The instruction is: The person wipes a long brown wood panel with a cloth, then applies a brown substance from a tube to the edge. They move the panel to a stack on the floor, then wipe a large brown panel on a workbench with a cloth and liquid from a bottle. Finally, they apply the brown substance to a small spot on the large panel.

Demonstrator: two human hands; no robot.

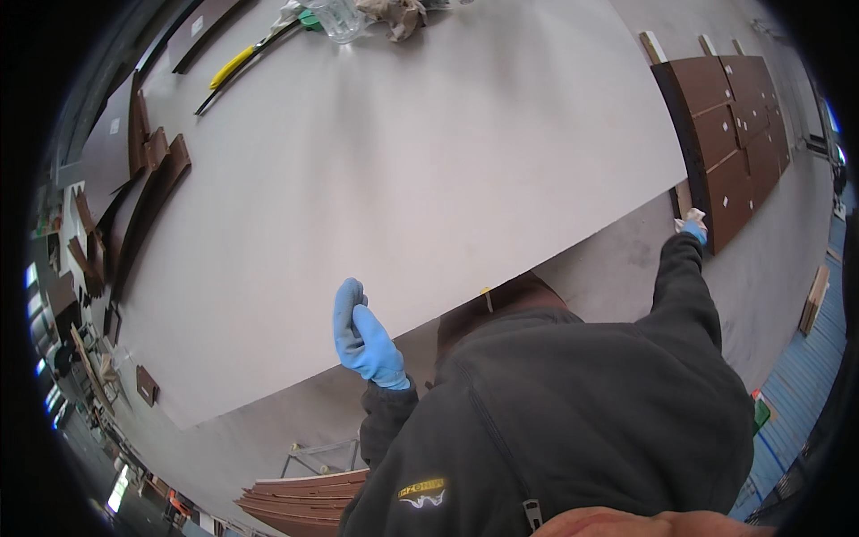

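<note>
My left hand (367,340), in a blue and grey glove, is raised over the near edge of a large pale tabletop (429,197). Its fingers are loosely bent, the thumb stands a little off them, and nothing shows in it. Far out to the right, my right hand (696,231), gloved in blue, grips a crumpled white cloth (692,217). That hand is at the near left corner of a group of dark brown panels (738,183), close to their black side edge. Whether the cloth touches a panel I cannot tell.
A yellow-handled tool (234,67) lies at the far left, near a clear plastic cup (340,20) and crumpled brown paper (395,16). Brown bent profiles (157,197) line the left edge. More brown panels (300,501) are stacked below, left of my body.
</note>
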